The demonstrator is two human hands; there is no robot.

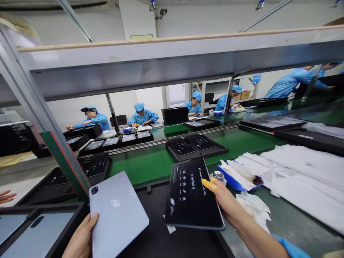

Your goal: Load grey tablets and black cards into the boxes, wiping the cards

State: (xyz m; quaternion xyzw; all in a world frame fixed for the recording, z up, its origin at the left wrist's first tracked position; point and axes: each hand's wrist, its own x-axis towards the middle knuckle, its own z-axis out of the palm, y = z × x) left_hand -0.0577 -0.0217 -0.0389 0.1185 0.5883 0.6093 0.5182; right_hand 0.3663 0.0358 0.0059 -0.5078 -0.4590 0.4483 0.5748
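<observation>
My left hand (80,238) grips the lower left corner of a grey tablet (118,215), back side up, with its camera at the top left. My right hand (224,200), with a yellow finger cot on the thumb, holds a second tablet (192,195) by its right edge. That one shows a dark screen film with white icons and print. Both tablets hover over a black tray (153,193) in front of me.
A black tray (40,229) at lower left holds more tablets. A green conveyor belt (145,163) carries black trays (197,145). A blue dish (236,179) and white sheets (301,168) lie to the right. Several co-workers in blue sit across the belt. Someone's fingers (6,196) show at far left.
</observation>
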